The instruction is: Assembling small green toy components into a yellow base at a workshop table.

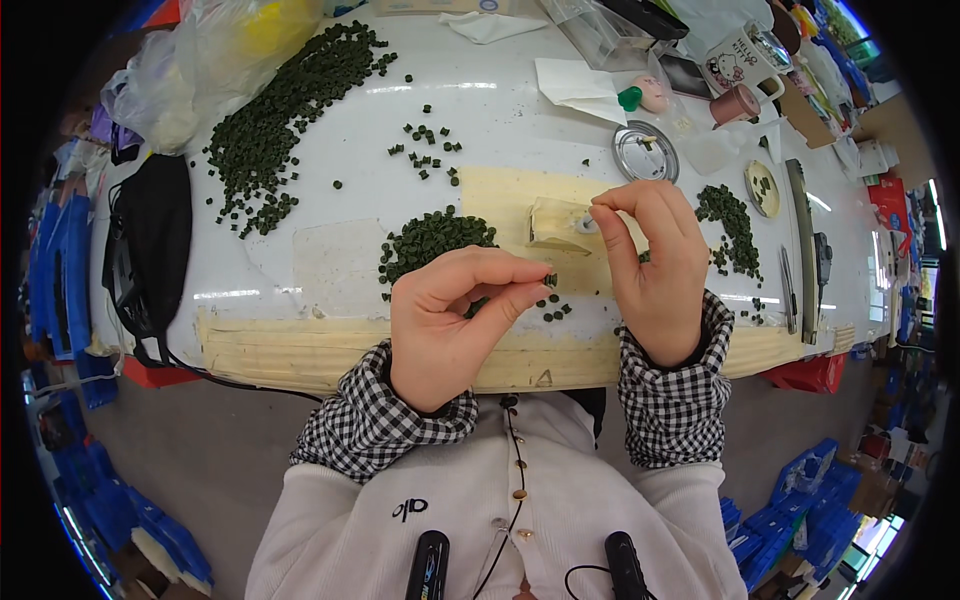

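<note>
My left hand [445, 325] pinches a small dark green piece [550, 281] between thumb and forefinger, above the table's front part. To its right, my right hand [660, 265] is closed in a pinch. Its fingertips are beside a small whitish round part [586, 226] on a cream-coloured folded holder [556, 224]. What those fingertips hold, if anything, is too small to make out. Behind my left hand lies a heap of dark green pieces [432, 240], partly covered by the hand. Several loose pieces [556, 310] are scattered just right of my left fingertips.
A larger pile of green pieces [285, 110] spreads at the back left, beside a black face mask [150, 245]. Another small pile [735, 225] lies right of my right hand. Farther back are a round metal tin [645, 152], white paper [580, 88] and a mug [740, 65].
</note>
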The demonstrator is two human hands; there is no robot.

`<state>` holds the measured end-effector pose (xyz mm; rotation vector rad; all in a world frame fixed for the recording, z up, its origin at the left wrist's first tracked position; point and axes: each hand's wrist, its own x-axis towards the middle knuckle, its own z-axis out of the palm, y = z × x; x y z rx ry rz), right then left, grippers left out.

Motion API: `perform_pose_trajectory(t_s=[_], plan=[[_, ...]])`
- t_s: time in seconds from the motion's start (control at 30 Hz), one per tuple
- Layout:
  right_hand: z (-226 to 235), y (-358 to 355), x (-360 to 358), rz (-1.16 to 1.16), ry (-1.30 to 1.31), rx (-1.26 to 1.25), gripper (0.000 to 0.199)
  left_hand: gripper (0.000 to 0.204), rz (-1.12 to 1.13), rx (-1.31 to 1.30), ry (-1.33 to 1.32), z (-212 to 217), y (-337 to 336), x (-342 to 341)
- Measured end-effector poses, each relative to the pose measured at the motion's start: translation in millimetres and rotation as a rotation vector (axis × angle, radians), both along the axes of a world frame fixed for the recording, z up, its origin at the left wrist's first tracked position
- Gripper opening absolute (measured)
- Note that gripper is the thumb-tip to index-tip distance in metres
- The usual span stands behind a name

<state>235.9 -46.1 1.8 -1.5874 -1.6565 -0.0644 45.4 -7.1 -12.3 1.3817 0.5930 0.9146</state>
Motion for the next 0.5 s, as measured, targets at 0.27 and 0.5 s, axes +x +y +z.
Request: perform_pose_trajectory(t_s=[0.27, 0.5], plan=[[14.1, -30.8, -18.2, -0.014, 0.194, -0.034, 0.023, 0.017, 0.020, -0.013, -0.006, 0.4, -0.2, -0.8], [-1.7, -43.4, -32.9, 0.167, 0.316, -0.064, 0.033, 0.017, 0.014, -0.031, -0.006, -0.4, -0.8, 0.5]])
